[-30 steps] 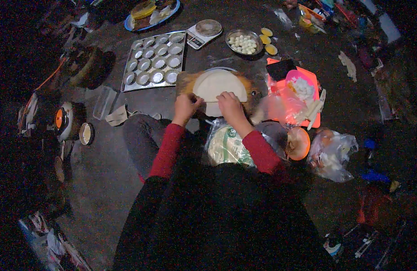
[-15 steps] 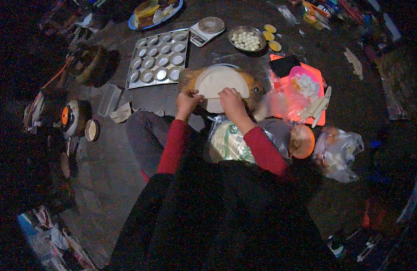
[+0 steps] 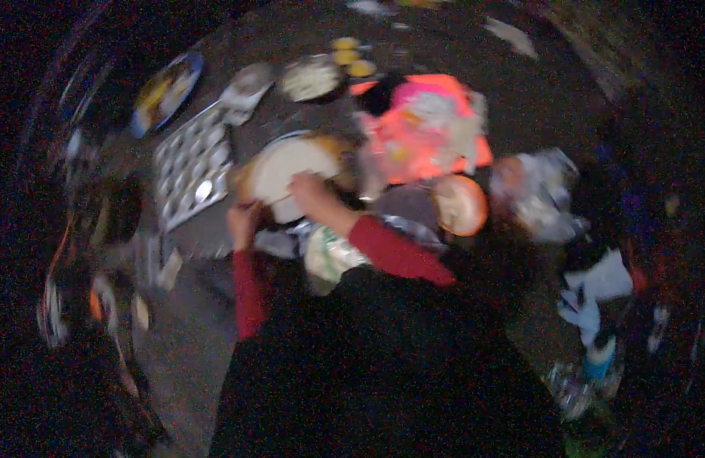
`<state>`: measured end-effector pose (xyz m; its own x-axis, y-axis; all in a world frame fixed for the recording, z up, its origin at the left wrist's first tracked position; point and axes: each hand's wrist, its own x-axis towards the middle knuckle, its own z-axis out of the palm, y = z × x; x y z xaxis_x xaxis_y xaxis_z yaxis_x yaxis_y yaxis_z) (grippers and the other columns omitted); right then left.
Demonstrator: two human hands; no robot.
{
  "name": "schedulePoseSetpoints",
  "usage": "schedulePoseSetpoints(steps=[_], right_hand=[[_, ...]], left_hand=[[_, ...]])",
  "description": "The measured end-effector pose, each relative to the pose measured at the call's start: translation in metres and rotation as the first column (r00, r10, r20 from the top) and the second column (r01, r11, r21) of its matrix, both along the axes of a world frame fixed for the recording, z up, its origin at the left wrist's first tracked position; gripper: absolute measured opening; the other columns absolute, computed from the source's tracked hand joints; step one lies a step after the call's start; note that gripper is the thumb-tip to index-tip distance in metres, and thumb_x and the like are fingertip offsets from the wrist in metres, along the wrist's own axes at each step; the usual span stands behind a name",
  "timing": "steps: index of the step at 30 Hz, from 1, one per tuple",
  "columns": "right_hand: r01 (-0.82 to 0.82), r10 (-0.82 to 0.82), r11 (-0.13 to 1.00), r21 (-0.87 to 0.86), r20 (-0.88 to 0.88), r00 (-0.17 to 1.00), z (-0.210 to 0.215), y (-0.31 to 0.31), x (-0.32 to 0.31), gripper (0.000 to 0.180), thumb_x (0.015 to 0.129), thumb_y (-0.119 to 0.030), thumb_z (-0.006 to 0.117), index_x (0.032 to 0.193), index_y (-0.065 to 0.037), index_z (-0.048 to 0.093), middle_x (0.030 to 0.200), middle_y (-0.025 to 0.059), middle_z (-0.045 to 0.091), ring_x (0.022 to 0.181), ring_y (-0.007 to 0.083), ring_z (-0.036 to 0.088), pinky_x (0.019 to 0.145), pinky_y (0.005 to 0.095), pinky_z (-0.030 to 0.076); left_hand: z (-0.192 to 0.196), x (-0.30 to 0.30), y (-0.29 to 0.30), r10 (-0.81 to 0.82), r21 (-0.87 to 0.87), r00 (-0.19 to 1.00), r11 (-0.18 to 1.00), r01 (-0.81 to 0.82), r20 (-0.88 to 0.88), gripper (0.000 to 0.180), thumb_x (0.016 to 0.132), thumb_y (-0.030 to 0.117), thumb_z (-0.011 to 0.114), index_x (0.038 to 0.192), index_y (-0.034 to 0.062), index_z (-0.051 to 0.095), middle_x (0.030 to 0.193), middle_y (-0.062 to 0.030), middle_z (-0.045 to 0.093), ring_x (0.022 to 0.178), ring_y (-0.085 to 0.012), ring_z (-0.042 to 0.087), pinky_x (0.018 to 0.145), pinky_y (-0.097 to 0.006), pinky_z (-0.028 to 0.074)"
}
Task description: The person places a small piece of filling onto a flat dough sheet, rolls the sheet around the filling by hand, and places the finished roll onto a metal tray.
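Both hands rest on a flat pale dough round (image 3: 287, 169) lying on a board: left hand (image 3: 243, 223) at its near edge, right hand (image 3: 310, 191) on top. Motion blur hides finger posture; cannot tell. A muffin tray (image 3: 190, 174) lies just left of the left fingers.

A bright orange and pink plastic bag (image 3: 425, 130) lies crumpled on the floor at the far middle. A clear crinkled bag (image 3: 543, 195) sits just right of it. A green-and-white printed packet (image 3: 329, 256) lies nearest the person, all blurred.
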<state>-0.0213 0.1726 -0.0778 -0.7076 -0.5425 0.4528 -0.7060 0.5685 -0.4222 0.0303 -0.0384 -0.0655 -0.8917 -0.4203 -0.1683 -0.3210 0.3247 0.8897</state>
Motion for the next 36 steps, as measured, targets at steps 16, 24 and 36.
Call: schedulePoseSetpoints(steps=[16, 24, 36], right_hand=[[0.01, -0.011, 1.0, -0.028, -0.021, 1.0, -0.04, -0.033, -0.014, 0.002, 0.071, -0.008, 0.057, 0.071, -0.006, 0.057, 0.091, 0.0111, 0.055, 0.098, 0.028, 0.05, 0.094, 0.0384, 0.041], [0.032, -0.032, 0.999, -0.01, 0.004, 0.999, -0.037, -0.033, -0.012, 0.004, 0.074, -0.009, 0.056, 0.073, -0.005, 0.057, 0.089, 0.0098, 0.053, 0.096, 0.0276, 0.048, 0.09, 0.0382, 0.041], [-0.025, 0.025, 1.0, -0.002, -0.029, 0.999, -0.004, -0.045, -0.008, 0.007, 0.074, -0.011, 0.058, 0.077, -0.005, 0.06, 0.093, 0.008, 0.053, 0.099, 0.0269, 0.048, 0.086, 0.037, 0.045]], left_hand=[[-0.111, -0.038, -0.067, 0.034, 0.514, 0.999, 0.858, -0.029, 0.001, 0.028, 0.091, 0.014, 0.062, 0.115, -0.001, 0.061, 0.103, -0.0128, 0.065, 0.087, -0.0211, 0.063, 0.074, -0.033, 0.052], [-0.09, -0.041, -0.049, 0.012, 0.436, 1.0, 0.9, -0.015, 0.01, 0.012, 0.081, 0.006, 0.072, 0.087, -0.0029, 0.067, 0.081, -0.0098, 0.067, 0.07, -0.0192, 0.062, 0.065, -0.033, 0.053], [-0.06, -0.05, -0.063, -0.299, -0.506, 0.95, 0.836, 0.213, -0.095, 0.021, 0.076, 0.012, 0.076, 0.087, -0.0044, 0.068, 0.073, -0.0088, 0.067, 0.061, -0.0199, 0.062, 0.062, -0.034, 0.052]])
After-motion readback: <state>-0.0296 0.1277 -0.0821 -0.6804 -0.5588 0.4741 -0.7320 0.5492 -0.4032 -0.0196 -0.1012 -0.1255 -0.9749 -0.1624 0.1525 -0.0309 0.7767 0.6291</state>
